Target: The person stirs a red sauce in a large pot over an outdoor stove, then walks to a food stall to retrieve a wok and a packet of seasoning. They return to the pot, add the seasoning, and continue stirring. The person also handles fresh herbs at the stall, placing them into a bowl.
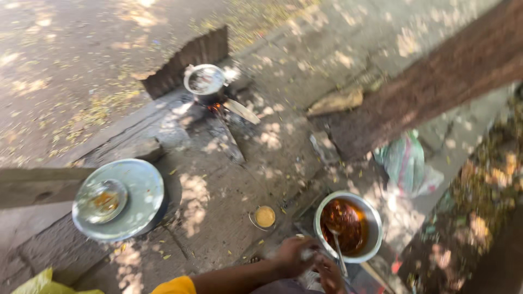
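Left hand [294, 256] and right hand [329, 274] working close together at bottom edge, fingers curling around something small and pale; blurred, cannot tell grip or item. Both sitting just beside steel bowl [370, 218] of red-brown curry, likely for short reach. Spoon [339, 247] leaning in bowl, handle pointing toward hands. Small yellow-filled cup [265, 216] standing near, left of bowl. Large steel plate [139, 185] carrying smaller dish [103, 200], resting further left on stone paving [218, 179]. Pot [204, 80] sitting over small fire [217, 106], well apart, probably keeping heat away.
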Demonstrator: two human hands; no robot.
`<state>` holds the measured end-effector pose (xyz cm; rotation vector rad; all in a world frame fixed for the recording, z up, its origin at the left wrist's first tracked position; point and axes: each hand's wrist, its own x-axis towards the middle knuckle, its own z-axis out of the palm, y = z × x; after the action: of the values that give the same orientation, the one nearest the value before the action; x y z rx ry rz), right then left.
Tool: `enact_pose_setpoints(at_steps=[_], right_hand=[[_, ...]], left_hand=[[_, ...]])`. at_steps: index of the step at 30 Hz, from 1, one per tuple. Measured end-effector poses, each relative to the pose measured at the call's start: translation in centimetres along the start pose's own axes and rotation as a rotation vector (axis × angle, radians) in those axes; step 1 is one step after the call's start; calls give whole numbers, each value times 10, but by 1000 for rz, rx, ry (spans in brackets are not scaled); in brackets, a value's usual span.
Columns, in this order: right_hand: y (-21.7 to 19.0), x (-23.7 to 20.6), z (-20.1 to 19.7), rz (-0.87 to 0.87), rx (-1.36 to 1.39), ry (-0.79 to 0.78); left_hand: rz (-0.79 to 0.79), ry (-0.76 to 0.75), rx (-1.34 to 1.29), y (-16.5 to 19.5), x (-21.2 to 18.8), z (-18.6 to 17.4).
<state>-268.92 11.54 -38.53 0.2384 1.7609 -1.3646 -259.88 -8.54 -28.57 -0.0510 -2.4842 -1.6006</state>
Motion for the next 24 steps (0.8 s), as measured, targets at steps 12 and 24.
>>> enact_pose_setpoints(at_steps=[12,24], right_hand=[[-120,-126,75,-380,732,-1315],[-138,-242,-25,-241,930,-1036]], left_hand=[[643,67,478,136,-4,-28],[270,95,701,206,-35,36]])
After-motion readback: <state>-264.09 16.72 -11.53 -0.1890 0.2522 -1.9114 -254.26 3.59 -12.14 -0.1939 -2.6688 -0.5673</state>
